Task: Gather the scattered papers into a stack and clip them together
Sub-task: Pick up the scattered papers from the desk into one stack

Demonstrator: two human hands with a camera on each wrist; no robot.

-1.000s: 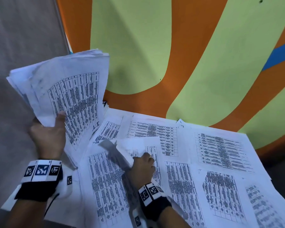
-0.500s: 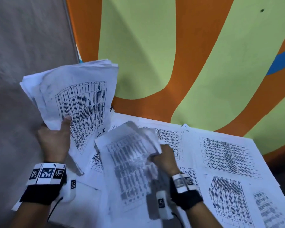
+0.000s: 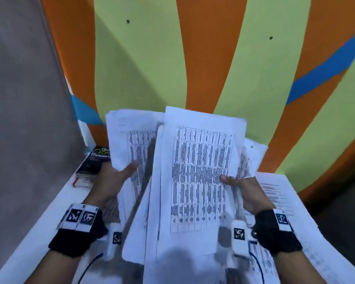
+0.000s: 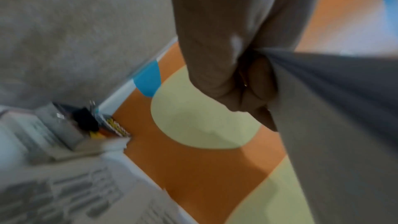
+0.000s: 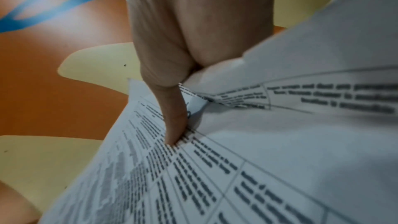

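You hold the gathered papers (image 3: 195, 181) up at centre frame, one hand on each side.

Your left hand (image 3: 113, 181) grips the back sheaf, your right hand (image 3: 246, 191) pinches the front sheets, thumb on top, probably to merge them; more loose sheets (image 3: 279, 193) lie at lower right.

dark booklet (image 3: 94, 160), white table (image 3: 29, 238), striped wall (image 3: 203, 58)

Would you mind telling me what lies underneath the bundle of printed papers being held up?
Under the bundle of printed white papers, more printed sheets lie on the white table. The bundle hides whatever sits directly beneath its middle.
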